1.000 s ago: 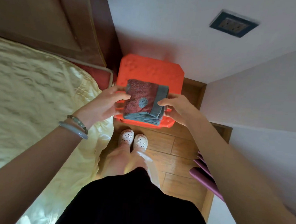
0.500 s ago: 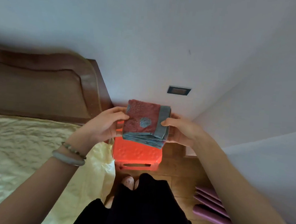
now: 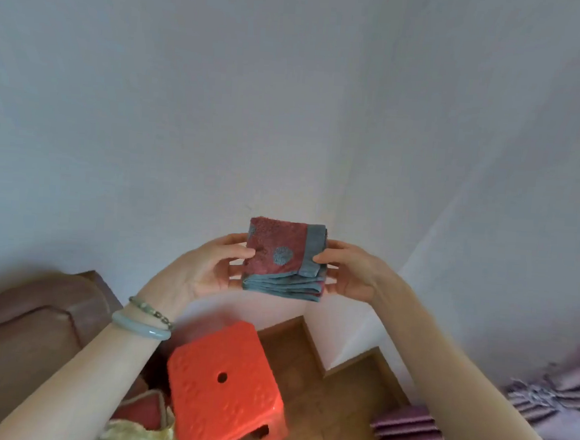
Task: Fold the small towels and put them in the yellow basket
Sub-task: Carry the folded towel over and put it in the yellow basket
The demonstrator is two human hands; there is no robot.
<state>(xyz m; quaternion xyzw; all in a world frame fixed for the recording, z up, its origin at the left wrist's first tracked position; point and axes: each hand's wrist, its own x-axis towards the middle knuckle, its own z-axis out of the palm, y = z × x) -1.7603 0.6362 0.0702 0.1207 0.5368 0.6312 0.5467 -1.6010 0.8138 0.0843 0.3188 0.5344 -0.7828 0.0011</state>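
A small folded towel (image 3: 281, 257), dark red with grey-blue dots and grey-blue edging, is held up in front of the white wall at chest height. My left hand (image 3: 210, 265) grips its left side, thumb on top. My right hand (image 3: 350, 268) grips its right side on the grey-blue band. The towel is a compact square with several layers showing along its near edge. No yellow basket is in view.
An orange plastic stool (image 3: 225, 387) stands on the wooden floor (image 3: 345, 395) below the towel. A brown headboard (image 3: 30, 325) and pale yellow bedding (image 3: 136, 432) lie at the lower left. Purple pleated fabric (image 3: 414, 431) and a purple curtain (image 3: 558, 393) sit at the lower right.
The view has tilted upward from the floor to the wall. Both hands have raised the folded towel well above the stool, keeping the same grip.
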